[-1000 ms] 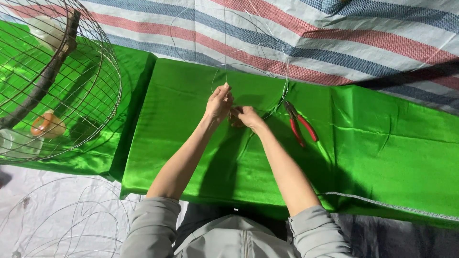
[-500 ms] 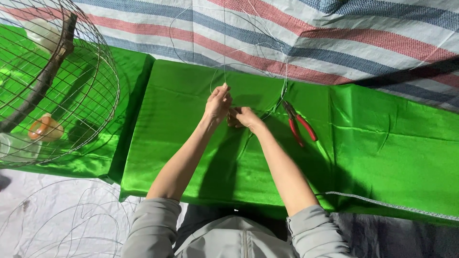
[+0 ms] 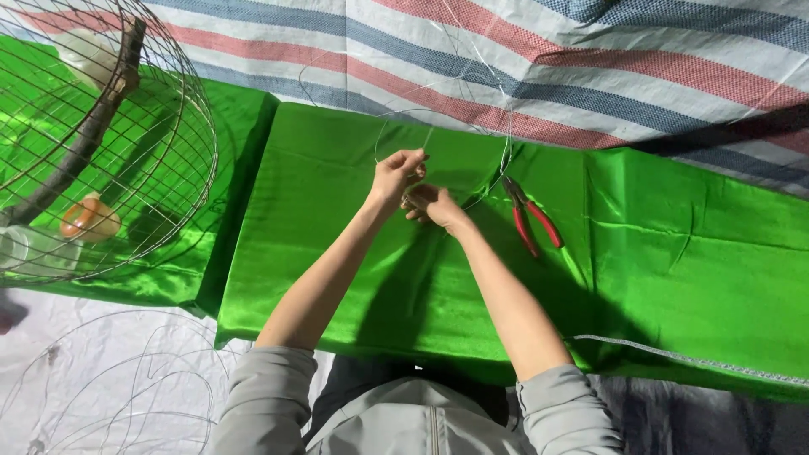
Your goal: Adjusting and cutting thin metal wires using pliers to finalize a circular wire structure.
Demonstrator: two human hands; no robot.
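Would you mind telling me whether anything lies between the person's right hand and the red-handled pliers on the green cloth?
Nothing visible does. The right hand is at the thin wire with the left hand; only bare green cloth separates it from the red-handled pliers.

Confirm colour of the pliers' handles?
Red handles on the pliers, lying on the green cloth beside the right hand. Head view.
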